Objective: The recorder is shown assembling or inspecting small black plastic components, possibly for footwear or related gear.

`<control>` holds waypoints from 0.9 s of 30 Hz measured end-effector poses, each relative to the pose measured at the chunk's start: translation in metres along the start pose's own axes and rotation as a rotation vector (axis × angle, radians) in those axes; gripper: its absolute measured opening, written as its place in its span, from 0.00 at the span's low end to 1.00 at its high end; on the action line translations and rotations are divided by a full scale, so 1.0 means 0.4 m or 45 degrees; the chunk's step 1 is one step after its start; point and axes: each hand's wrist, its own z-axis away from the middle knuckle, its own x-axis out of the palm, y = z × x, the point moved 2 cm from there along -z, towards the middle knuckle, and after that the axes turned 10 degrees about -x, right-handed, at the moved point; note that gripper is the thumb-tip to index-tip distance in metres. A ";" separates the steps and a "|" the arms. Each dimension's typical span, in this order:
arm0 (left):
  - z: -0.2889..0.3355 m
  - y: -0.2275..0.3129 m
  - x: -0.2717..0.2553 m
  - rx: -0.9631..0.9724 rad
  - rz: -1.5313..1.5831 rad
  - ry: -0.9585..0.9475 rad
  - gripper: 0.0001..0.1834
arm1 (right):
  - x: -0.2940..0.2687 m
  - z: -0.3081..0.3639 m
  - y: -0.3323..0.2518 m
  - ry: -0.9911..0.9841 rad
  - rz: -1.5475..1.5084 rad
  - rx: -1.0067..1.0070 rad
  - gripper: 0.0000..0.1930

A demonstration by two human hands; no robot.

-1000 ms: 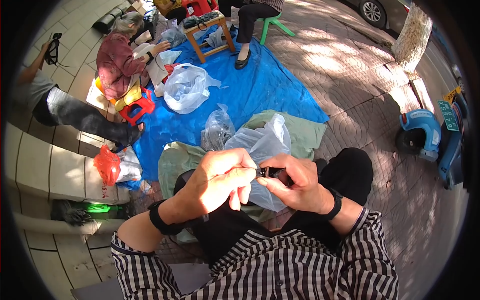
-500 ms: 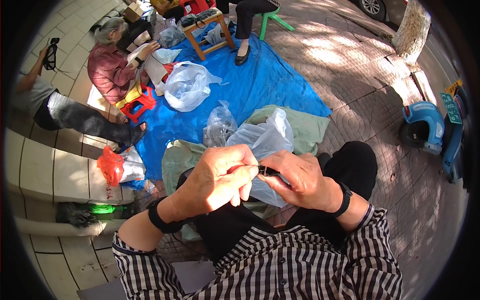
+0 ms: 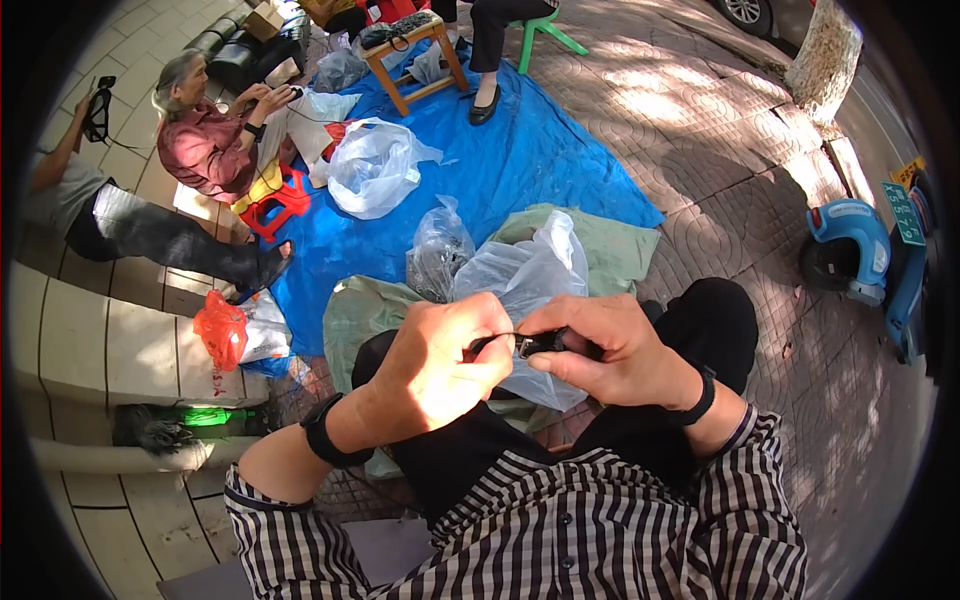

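Observation:
My left hand (image 3: 440,365) and my right hand (image 3: 610,350) meet over my lap, both pinching a small black part (image 3: 540,343) between fingertips. A thin dark wire runs from the part into my left fingers. Just beyond my hands sits a clear plastic bag (image 3: 530,270) on a green cloth (image 3: 610,245). A second clear bag of dark bits (image 3: 437,255) stands to its left. I wear a striped shirt, dark trousers and a black band on each wrist.
A blue tarp (image 3: 520,150) covers the brick paving ahead. A seated person in a red top (image 3: 205,145) works at the left beside a white bag (image 3: 375,165) and a red stool (image 3: 275,200). A wooden stool (image 3: 415,50), an orange bag (image 3: 222,330) and a blue scooter (image 3: 860,250) stand around.
My hands stay joined on the small black part, with only slight finger shifts. The view has tilted a little, so the scene sits lower in the frame.

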 end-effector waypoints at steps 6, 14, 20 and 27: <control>0.007 0.009 0.001 -0.240 0.245 -0.093 0.03 | 0.024 -0.002 0.013 0.052 0.016 -0.059 0.13; 0.028 -0.001 -0.003 -0.108 0.337 -0.196 0.06 | 0.040 0.016 0.005 0.215 0.238 -0.289 0.14; 0.035 0.006 -0.004 -0.120 0.426 -0.196 0.06 | 0.047 0.023 0.003 0.227 -0.090 0.006 0.12; 0.037 0.009 -0.004 -0.107 0.456 -0.223 0.06 | 0.047 0.027 0.001 0.286 -0.113 -0.028 0.12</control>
